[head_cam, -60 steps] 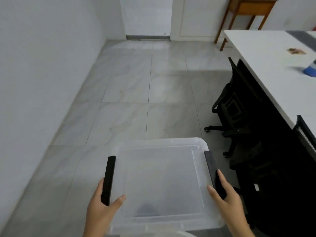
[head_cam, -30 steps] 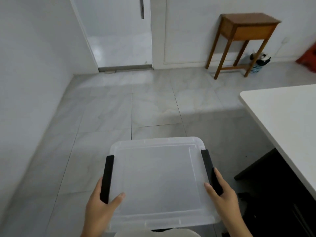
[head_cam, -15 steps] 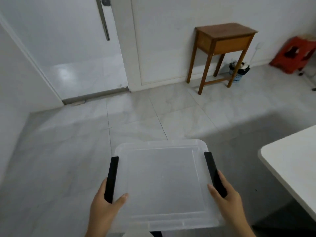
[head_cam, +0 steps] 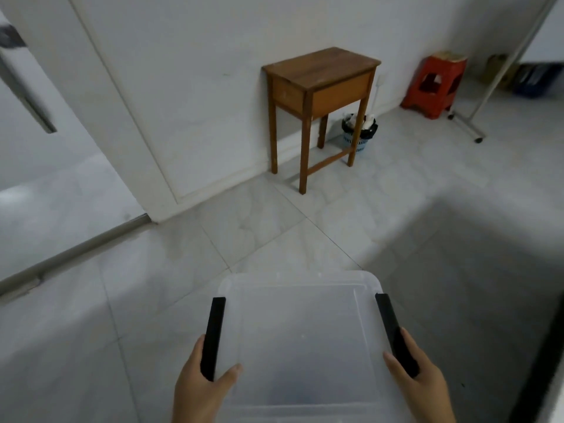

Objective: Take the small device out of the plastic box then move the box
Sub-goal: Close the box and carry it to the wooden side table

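I carry a clear plastic box (head_cam: 305,337) with its translucent lid on, held level in front of me above the floor. My left hand (head_cam: 201,389) grips the black latch (head_cam: 213,337) on the box's left side, thumb on the lid. My right hand (head_cam: 424,389) grips the black latch (head_cam: 393,331) on its right side. A faint dark shape shows through the lid near its front edge; I cannot tell what it is. No small device is in sight.
A small wooden side table (head_cam: 320,96) stands against the white wall ahead, a blue bin (head_cam: 358,134) with a black liner beside it. A red plastic stool (head_cam: 433,83) and a wheeled metal stand (head_cam: 470,123) are at the far right. A door (head_cam: 45,148) is on the left. Grey floor tiles spread ahead.
The view has swung right as I turn with the box: the white table and black chairs have left the frame, the wooden side table and red stool are closer. Both hands keep their grip.
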The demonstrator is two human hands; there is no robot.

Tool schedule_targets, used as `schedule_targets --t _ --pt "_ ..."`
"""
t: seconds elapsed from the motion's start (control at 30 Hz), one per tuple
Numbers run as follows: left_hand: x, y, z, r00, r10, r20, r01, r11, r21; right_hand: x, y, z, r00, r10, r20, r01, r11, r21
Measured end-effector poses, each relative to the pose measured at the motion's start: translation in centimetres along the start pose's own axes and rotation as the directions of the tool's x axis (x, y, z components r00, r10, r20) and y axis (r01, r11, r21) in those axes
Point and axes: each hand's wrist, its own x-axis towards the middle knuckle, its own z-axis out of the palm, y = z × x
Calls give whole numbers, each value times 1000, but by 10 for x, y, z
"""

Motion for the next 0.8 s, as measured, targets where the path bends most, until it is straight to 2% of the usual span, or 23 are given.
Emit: schedule_targets --t 0.2,0.53,0.67,0.8 --pt "126 104 33 1000 22 6 -22 1000 13 136 -82 25 998 -54 -9 55 997 50" --pt "359 236 135 996 21 84 -22 1000 7 373 -172 71 991 -19 -131 26 998 50" --pt "447 313 184 989 72 127 -77 996 37 466 -221 67 973 -14 -231 29 998 61" --pt "511 381 250 972 117 204 -133 989 65 550 -247 45 954 21 -300 23 989 143"
